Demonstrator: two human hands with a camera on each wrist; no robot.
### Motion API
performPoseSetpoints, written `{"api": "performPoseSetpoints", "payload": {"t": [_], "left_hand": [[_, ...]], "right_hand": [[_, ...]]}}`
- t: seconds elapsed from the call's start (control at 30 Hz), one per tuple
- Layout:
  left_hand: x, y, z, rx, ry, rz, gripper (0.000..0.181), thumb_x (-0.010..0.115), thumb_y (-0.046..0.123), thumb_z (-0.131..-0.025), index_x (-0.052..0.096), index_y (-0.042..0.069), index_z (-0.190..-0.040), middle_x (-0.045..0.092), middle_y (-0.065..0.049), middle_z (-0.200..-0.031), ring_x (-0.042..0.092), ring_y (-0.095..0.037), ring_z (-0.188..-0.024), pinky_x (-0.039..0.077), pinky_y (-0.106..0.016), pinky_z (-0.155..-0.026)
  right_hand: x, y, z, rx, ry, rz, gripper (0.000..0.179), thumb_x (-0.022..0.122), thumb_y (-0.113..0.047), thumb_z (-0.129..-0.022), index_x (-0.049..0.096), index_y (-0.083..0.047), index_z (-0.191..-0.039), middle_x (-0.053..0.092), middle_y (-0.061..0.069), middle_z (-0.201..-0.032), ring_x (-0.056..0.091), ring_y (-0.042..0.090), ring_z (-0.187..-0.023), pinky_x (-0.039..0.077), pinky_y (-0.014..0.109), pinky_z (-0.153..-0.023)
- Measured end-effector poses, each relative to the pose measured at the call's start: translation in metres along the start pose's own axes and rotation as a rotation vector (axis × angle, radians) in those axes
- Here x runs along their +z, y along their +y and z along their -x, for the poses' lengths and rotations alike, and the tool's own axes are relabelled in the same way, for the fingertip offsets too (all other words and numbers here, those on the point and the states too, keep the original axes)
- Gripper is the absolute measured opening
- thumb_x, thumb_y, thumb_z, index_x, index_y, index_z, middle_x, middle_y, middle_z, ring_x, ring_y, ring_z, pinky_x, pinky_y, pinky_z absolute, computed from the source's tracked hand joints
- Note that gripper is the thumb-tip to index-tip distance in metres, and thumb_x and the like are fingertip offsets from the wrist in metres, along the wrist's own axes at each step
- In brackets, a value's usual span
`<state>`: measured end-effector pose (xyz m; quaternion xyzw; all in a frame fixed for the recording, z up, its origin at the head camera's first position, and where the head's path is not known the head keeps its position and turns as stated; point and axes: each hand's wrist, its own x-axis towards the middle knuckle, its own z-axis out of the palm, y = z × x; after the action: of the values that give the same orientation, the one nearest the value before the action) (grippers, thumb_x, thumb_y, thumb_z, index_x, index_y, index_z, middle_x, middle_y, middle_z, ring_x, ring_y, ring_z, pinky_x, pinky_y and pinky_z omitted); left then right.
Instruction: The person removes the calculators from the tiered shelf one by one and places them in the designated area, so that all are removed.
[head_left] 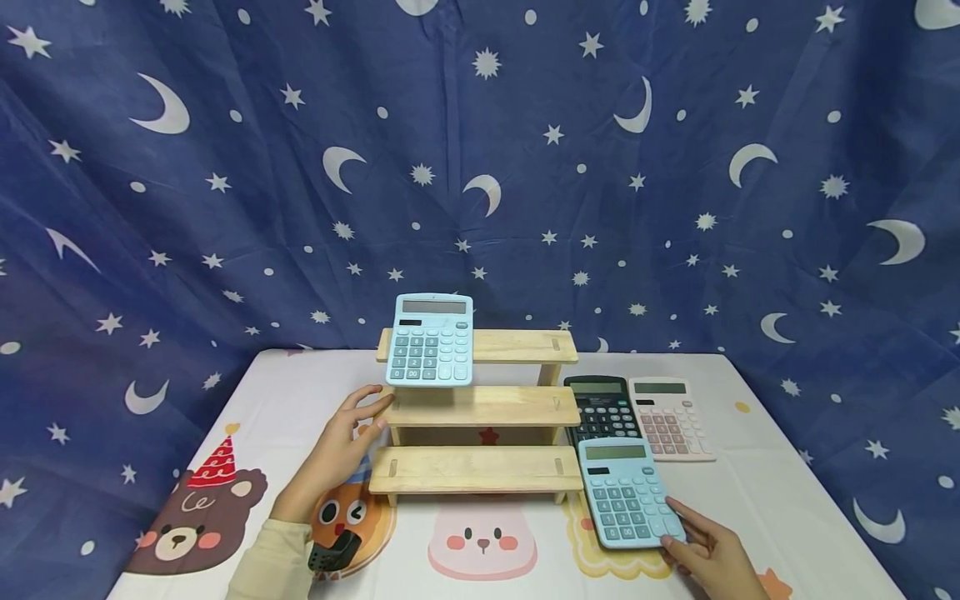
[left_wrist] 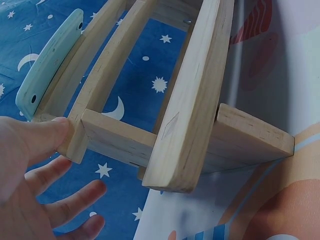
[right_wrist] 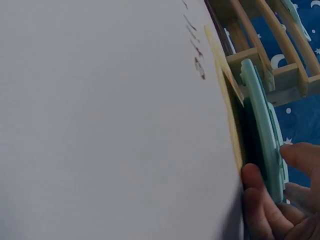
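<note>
A three-tier wooden stand (head_left: pixel 480 469) stands on the table. One light-blue calculator (head_left: pixel 430 340) leans upright at the left of its top shelf. My left hand (head_left: pixel 343 446) pinches the left end of the middle shelf (left_wrist: pixel 75 135), its other fingers spread loosely. At the right, my right hand (head_left: pixel 708 550) grips the lower right corner of a second light-blue calculator (head_left: pixel 622 493), thumb above and fingers at the edge. That calculator's far end overlaps a black calculator (head_left: pixel 600 404) and sits close to a white-and-pink calculator (head_left: pixel 671 421). In the right wrist view it appears edge-on (right_wrist: pixel 262 130).
A white tablecloth (head_left: pixel 765 500) with cartoon animals covers the table. Behind the stand hangs a dark blue curtain (head_left: pixel 480 233) with moons and stars. A black strap-like device (head_left: pixel 335 552) is on the left wrist.
</note>
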<state>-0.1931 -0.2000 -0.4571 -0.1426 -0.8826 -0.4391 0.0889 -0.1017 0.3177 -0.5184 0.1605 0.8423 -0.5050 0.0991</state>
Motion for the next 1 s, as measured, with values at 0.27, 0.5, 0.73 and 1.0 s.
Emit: {"api": "performPoseSetpoints", "payload": {"t": [0.27, 0.5, 0.73, 1.0], "left_hand": [[0.001, 0.001, 0.0, 0.011, 0.007, -0.005, 0.04, 0.058, 0.009, -0.102, 0.057, -0.002, -0.141, 0.04, -0.022, -0.156, 0.04, -0.052, -0.141, 0.046, -0.069, -0.099], [0.0, 0.0, 0.0, 0.018, 0.011, -0.014, 0.04, 0.058, 0.008, -0.101, 0.057, -0.003, -0.14, 0.04, -0.023, -0.155, 0.04, -0.052, -0.141, 0.046, -0.069, -0.1], [0.0, 0.001, -0.001, 0.013, 0.011, -0.02, 0.04, 0.058, 0.009, -0.102, 0.057, -0.003, -0.14, 0.04, -0.024, -0.155, 0.04, -0.054, -0.141, 0.045, -0.071, -0.099], [0.001, 0.001, 0.0, 0.017, 0.012, -0.012, 0.04, 0.058, 0.01, -0.102, 0.057, -0.004, -0.14, 0.04, -0.025, -0.155, 0.04, -0.054, -0.14, 0.045, -0.072, -0.099]], "right_hand": [[-0.002, -0.007, 0.0, -0.01, 0.012, 0.132, 0.064, 0.071, -0.018, -0.093, 0.046, 0.008, -0.146, 0.063, 0.029, -0.132, 0.071, 0.016, -0.077, 0.059, 0.027, -0.064], [-0.007, -0.014, 0.003, -0.023, 0.026, 0.187, 0.052, 0.061, -0.012, -0.098, 0.049, 0.01, -0.143, 0.065, 0.028, -0.126, 0.066, 0.017, -0.073, 0.058, 0.027, -0.064], [-0.016, -0.019, 0.002, -0.03, 0.019, 0.211, 0.052, 0.06, -0.019, -0.1, 0.049, 0.006, -0.144, 0.053, 0.03, -0.143, 0.067, 0.015, -0.078, 0.058, 0.027, -0.068], [-0.018, -0.026, 0.003, -0.071, 0.029, 0.212, 0.051, 0.059, -0.021, -0.101, 0.05, 0.006, -0.143, 0.053, 0.031, -0.144, 0.072, 0.016, -0.081, 0.06, 0.028, -0.071]]}}
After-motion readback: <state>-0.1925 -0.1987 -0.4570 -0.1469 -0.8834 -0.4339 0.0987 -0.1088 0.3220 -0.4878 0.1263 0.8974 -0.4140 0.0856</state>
